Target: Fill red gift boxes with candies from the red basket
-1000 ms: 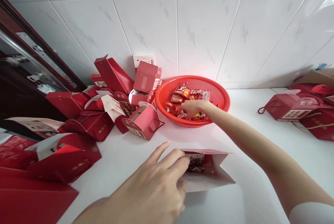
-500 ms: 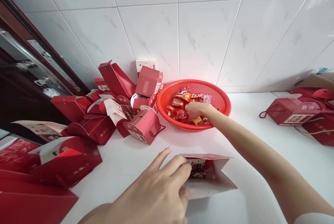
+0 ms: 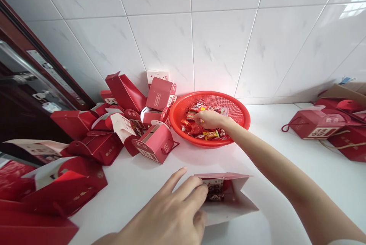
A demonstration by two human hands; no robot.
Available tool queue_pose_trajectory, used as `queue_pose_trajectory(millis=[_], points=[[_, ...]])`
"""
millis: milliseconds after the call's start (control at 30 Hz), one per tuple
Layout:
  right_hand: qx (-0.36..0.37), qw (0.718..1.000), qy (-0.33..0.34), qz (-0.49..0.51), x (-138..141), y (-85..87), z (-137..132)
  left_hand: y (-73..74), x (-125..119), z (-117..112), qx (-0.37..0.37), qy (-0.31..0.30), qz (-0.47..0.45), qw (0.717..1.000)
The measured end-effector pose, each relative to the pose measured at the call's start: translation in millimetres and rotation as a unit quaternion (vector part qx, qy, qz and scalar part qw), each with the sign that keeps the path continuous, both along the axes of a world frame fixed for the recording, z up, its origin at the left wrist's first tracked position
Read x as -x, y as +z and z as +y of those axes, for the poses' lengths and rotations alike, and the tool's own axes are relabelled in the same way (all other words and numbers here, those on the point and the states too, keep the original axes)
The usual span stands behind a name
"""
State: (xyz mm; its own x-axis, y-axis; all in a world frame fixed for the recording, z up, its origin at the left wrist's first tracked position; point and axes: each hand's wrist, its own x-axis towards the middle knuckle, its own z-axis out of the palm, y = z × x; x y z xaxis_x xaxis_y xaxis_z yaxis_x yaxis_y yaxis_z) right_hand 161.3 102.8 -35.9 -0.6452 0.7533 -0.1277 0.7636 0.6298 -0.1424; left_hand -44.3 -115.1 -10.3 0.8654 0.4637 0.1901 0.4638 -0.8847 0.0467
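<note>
My right hand (image 3: 210,118) reaches into a red plastic basket (image 3: 237,108) of wrapped candies (image 3: 197,127) by the tiled wall, fingers curled down among the sweets; whether it grips one is hidden. My left hand (image 3: 168,214) rests on the white counter near the front, fingertips holding the edge of an open pink-and-white gift box (image 3: 228,195). Some red wrapped candies lie inside that box.
A heap of red and pink gift boxes (image 3: 126,123) fills the counter's left side. More red boxes (image 3: 323,125) with cord handles sit at the far right. A dark wooden door frame (image 3: 34,73) stands at the left.
My right hand shifted a little inside the basket, from the front candies towards the middle, with fingers closing. My left hand stays on the open box.
</note>
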Motion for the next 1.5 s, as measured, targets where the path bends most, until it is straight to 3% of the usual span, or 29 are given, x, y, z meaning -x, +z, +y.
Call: queue_pose_trajectory(millis=[267,600,800,1000,1167,1300,1400,1433,1500], points=[[0.032,0.998,0.056,0.007,8,-6.4,-2,12.4,-5,-9,-0.008,0.022,0.049,0.999],[0.006,0.997,0.037,-0.070,50,14.3,22,7.8,-4,-2,-0.018,-0.008,0.040,0.999],[0.032,0.995,0.010,-0.096,75,0.1,27,6.7,-2,-2,-0.015,0.000,0.017,1.000],[0.048,0.996,0.001,-0.077,75,-15.2,21,3.5,-5,4,-0.019,-0.016,0.050,0.998],[0.043,0.998,-0.001,0.038,69,-5.5,25,-8.3,-7,10,0.013,-0.008,0.050,0.999],[0.042,0.985,-0.003,0.166,51,16.4,27,11.2,-7,4,0.070,0.016,0.040,0.997],[0.067,0.966,0.008,0.248,24,35.9,14,29.1,-7,-2,0.094,0.041,0.024,0.994],[0.078,0.954,0.017,0.288,11,42.9,5,32.3,-7,-4,0.097,0.047,0.021,0.994],[0.171,0.868,0.087,0.459,-15,57.7,-22,34.2,-7,-6,0.098,0.054,0.022,0.993]])
